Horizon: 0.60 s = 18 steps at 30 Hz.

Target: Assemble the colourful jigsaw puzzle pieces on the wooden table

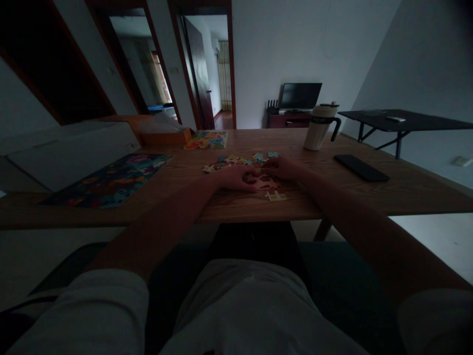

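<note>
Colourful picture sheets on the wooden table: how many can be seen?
2: the dark sheet at left, and the brighter sheet beside the orange box, beyond the puzzle pieces. More may be hidden.

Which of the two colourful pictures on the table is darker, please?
The larger picture, beside the white box: its ground is dark, while the smaller picture shows lighter yellow and orange.
</note>
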Tool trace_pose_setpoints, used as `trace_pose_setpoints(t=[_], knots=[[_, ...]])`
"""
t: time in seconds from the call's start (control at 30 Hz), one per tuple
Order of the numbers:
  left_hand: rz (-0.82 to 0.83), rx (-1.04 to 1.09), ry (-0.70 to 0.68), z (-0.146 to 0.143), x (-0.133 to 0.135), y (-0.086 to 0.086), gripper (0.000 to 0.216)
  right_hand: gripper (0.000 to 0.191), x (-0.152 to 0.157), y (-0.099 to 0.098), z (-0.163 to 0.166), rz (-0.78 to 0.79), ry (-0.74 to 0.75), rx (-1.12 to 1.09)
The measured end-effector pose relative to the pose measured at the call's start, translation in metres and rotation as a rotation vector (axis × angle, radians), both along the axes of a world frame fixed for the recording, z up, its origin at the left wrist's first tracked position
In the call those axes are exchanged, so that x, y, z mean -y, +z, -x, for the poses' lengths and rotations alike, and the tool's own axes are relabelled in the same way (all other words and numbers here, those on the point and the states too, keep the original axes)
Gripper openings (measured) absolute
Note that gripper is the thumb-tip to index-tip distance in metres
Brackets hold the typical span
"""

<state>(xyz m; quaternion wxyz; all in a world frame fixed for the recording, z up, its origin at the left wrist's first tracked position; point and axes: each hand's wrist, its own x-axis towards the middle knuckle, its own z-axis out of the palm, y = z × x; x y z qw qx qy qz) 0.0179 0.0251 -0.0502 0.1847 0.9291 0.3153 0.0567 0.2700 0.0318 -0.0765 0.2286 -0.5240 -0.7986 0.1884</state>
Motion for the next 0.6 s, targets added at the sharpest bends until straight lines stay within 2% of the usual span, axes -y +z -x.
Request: trace_pose_setpoints(t=[0.27,0.43,0.6], knots=[[-0.035,-0.017,0.004,-0.002,0.005,0.004,0.071,0.021,0.001,0.001,0.003,-0.048,0.103,0.133],[-0.057,-0.028,-0.039,-0.002,0.004,0.003,0.07,0.025,0.008,0.005,0.009,-0.06,-0.011,0.226],[-0.171,-0.037,-0.146,-0.006,0.002,-0.004,0.067,0.022,0.004,0.005,0.0,-0.052,-0.022,0.152]])
